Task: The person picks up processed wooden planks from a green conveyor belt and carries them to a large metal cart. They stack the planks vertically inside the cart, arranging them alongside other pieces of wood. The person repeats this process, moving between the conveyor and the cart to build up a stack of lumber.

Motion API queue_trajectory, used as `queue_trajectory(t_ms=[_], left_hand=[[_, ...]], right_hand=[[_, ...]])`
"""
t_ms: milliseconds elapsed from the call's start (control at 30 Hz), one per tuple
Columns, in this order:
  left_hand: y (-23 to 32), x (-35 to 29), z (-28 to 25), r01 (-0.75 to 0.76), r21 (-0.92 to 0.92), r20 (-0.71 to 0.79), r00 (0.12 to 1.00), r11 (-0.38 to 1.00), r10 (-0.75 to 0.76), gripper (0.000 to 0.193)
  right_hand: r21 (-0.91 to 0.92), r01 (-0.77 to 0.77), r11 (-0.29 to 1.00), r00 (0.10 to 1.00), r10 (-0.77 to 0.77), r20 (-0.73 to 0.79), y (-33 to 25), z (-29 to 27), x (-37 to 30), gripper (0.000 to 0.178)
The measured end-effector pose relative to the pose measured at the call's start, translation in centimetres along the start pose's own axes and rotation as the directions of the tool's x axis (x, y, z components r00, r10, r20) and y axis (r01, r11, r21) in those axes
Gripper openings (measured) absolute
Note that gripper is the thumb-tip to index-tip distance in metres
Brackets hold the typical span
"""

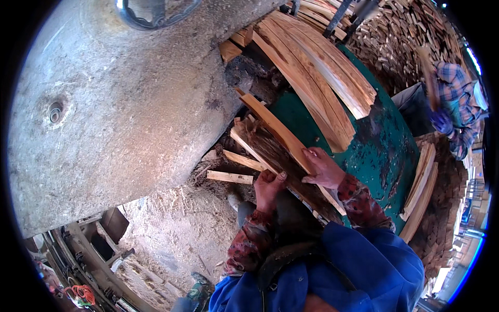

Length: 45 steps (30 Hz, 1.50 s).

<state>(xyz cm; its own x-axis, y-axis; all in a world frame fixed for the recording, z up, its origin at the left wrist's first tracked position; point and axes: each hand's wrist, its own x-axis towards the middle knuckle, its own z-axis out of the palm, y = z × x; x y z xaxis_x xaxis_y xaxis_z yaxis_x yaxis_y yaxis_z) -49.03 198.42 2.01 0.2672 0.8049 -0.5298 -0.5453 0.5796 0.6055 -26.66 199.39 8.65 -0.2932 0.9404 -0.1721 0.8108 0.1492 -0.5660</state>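
A rough slab [260,142] with a dark, bark-like face and pale edges lies slantwise in front of me, running down toward my lap. My left hand [267,192] is closed on the slab's pale left edge, thumb on top. Along the slab's right side lies a narrow reddish-brown plank [275,125]. My right hand [324,167] grips the near end of this plank, its fingers bent over the wood. Two short wood offcuts, one flat [228,177] and one slanted [243,160], lie just left of my left hand.
Long split boards [306,78] rest on a green metal surface [382,151] at the right. A large dusty machine panel [119,114] fills the left. Sawdust [171,229] covers the floor. At far right a person [457,106] handles wood beside a big woodpile [410,36].
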Motion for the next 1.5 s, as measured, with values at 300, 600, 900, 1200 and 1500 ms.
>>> queue_trajectory(t_ms=[300, 600, 900, 1200, 1500], left_hand=[[0.3, 0.2, 0.1, -0.024, -0.031, 0.036, 0.999, 0.999, 0.025, 0.034], [0.2, 0.3, -0.1, -0.056, -0.098, 0.097, 0.993, 0.994, 0.066, 0.035], [-0.4, 0.8, -0.7, -0.059, -0.114, 0.117, 0.991, 0.992, 0.073, 0.03], [-0.4, 0.8, -0.7, -0.038, -0.105, 0.12, 0.991, 0.994, 0.051, 0.031], [1.0, 0.3, -0.2, 0.009, -0.044, 0.123, 0.992, 0.999, -0.004, 0.035]], right_hand=[[-0.087, 0.166, 0.982, 0.92, -0.186, -0.345, -0.4, -2.8, 17.9, 0.055], [-0.347, -0.025, 0.938, 0.971, -0.059, -0.231, -4.5, -3.1, 38.8, 0.068], [-0.54, -0.153, 0.828, 0.948, -0.03, -0.316, -4.5, -2.7, 44.3, 0.048], [0.082, 0.105, 0.991, 0.939, -0.072, -0.337, -0.6, -5.4, 31.6, 0.037], [0.75, -0.056, 0.659, 0.957, 0.25, -0.148, -2.5, -6.7, 9.7, 0.03]])
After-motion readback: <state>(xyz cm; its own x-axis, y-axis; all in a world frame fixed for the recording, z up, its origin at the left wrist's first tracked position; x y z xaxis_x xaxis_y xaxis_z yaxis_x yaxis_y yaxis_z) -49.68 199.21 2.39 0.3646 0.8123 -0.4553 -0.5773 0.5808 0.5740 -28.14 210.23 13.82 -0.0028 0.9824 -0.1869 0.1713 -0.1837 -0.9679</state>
